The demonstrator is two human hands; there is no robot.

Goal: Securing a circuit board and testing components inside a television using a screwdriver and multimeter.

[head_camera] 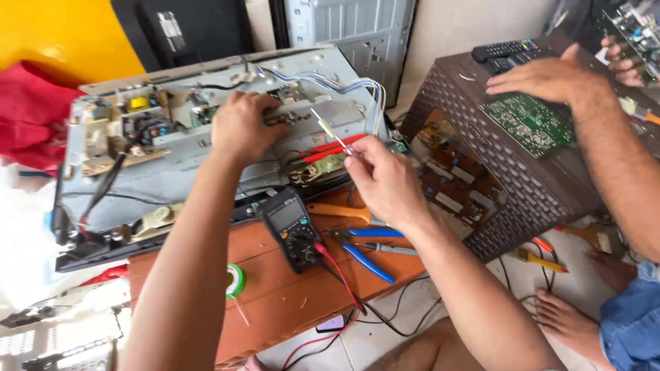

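Both hands work over the opened chassis (206,137) on the tabletop (275,288). Left hand (244,127) presses flat, fingers curled onto a metal bracket (302,110); right hand (385,178), its grip pressed together, pinches a screwdriver (330,130) pointing at the bracket.

Grey multimeter screen (287,213) on orange table; white label (168,27) on black panel.

The opened flat-screen chassis (206,137) lies back-up and tilted across the wooden surface (275,288), its grey metal plate bare, circuit boards at its left end and a ribbon of pale wires at the top right; a thin clear-handled screwdriver (330,130) slants above its middle, tip toward the boards.
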